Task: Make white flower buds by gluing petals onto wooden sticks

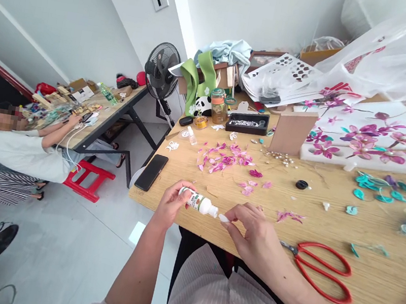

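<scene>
My left hand (173,203) grips a small white glue bottle (199,203) lying sideways, its nozzle pointing right. My right hand (254,232) pinches a small white piece (223,218) right at the nozzle's tip. Both hands hover over the near edge of the wooden table (378,282). Loose pink petals (225,158) lie scattered on the table beyond my hands.
Red scissors (323,271) lie right of my right hand. A black phone (151,171) rests at the table's left edge. Teal petals (374,187), a flower-covered white board (374,140), a black tray (247,123), jars and a fan (161,71) stand farther back. Another person (22,149) sits at a second table, left.
</scene>
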The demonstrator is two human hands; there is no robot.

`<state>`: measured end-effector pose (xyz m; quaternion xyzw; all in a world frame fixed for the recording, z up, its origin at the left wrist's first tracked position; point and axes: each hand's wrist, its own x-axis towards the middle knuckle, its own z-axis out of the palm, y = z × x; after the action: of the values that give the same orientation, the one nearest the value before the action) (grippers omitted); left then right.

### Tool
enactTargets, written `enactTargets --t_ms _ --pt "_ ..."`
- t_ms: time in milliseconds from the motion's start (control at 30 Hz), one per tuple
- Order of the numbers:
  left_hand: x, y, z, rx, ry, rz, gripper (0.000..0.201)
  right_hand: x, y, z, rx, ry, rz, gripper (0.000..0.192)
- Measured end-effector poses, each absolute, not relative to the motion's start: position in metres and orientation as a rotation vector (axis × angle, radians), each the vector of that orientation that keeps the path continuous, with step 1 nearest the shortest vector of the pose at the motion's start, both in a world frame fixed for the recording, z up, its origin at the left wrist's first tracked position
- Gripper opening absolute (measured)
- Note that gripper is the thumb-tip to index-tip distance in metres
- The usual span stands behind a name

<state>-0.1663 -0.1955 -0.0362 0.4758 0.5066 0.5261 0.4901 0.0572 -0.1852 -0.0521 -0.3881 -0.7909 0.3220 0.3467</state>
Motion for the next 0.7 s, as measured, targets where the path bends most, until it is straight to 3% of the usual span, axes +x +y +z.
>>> enactTargets --t_ms 700 --pt "-0.1657 -0.1891 -0.0374 1.134 1.128 1.287 0.032 0.0647 -0.1884 -0.0459 -0.997 -2.016 0.876 0.013"
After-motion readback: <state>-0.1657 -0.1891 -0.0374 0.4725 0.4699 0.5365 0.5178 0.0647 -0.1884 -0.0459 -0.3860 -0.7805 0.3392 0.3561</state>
